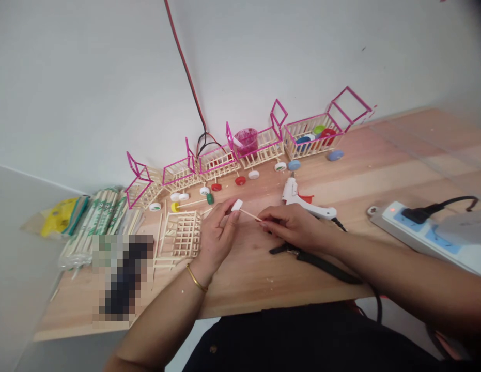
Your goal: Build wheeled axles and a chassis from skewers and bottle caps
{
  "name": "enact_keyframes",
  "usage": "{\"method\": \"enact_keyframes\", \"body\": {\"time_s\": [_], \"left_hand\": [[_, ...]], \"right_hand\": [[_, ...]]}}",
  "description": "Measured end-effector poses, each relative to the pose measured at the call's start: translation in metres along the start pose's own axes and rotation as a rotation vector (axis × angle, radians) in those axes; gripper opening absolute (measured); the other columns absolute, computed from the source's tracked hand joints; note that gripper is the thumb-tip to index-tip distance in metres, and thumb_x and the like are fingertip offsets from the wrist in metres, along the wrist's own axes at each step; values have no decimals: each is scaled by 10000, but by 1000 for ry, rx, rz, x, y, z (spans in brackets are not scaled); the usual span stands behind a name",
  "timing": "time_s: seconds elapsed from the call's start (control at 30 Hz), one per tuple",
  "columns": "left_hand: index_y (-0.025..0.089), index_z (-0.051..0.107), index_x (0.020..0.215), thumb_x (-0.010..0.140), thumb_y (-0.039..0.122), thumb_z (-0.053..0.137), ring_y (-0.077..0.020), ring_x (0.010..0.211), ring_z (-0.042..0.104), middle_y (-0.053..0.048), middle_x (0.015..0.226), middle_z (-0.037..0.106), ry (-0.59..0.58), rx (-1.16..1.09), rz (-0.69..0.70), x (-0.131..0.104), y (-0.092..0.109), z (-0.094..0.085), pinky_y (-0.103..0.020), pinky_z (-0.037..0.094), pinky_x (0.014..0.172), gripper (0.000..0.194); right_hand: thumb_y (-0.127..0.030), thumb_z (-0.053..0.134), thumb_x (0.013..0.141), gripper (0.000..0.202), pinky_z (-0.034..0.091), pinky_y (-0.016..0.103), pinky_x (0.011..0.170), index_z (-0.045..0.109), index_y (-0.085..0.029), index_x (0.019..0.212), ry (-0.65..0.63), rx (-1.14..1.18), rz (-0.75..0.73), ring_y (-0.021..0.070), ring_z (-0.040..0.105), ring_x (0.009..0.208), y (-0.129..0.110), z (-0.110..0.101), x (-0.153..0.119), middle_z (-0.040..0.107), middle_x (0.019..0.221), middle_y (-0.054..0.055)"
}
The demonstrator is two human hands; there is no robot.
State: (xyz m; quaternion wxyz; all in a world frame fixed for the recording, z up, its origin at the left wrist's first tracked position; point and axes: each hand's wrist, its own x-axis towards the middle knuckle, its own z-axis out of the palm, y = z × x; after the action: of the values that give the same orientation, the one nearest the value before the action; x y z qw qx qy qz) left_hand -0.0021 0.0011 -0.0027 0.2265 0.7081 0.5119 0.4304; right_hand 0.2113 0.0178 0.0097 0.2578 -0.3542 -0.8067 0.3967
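Note:
My left hand (220, 232) pinches a small white bottle cap (236, 205) between thumb and fingers. From the cap a thin wooden stick (251, 214) runs right, its other end gripped by the closed fingers of my right hand (289, 225). Left of my left hand stands a small cart frame (186, 232) built from bare sticks. Close by lies a stick with a yellow cap (175, 207) and a green cap (210, 198) on its ends. Beyond my right hand a white hot glue gun (302, 199) lies on the table.
Along the wall stand several stick carts (220, 163) with magenta rims and cap wheels; one holds coloured caps (320, 135). A magenta-stained cup (246, 140) is among them. Bundled sticks (98, 214) lie left, a power strip (422, 227) right, and a black strap (321, 266) nearer me.

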Motion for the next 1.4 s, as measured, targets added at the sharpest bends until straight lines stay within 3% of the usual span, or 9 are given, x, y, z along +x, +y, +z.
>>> {"method": "enact_keyframes", "body": {"time_s": [0.27,0.53,1.4], "left_hand": [[224,613,1127,889,274,524,-152,896,616,-50,987,664,28,-4,59,1,0,0,-289,480,827,259],[222,560,1189,880,298,538,-162,915,615,-71,1025,647,10,-39,-42,-1,-2,2,-314,490,843,319],[204,640,1103,896,292,513,-150,882,625,-56,995,680,28,-14,31,1,-2,4,-277,483,801,258]], "right_hand": [[-233,467,895,150,386,212,599,606,-177,898,-5,3,-7,93,533,625,1,1,0,606,718,-14],[-245,465,895,168,392,218,600,616,-173,903,-7,0,4,98,538,624,0,0,0,619,720,-6],[-239,472,892,169,374,228,592,620,-175,943,-15,-53,-13,104,528,622,3,1,0,606,714,-11]]}}
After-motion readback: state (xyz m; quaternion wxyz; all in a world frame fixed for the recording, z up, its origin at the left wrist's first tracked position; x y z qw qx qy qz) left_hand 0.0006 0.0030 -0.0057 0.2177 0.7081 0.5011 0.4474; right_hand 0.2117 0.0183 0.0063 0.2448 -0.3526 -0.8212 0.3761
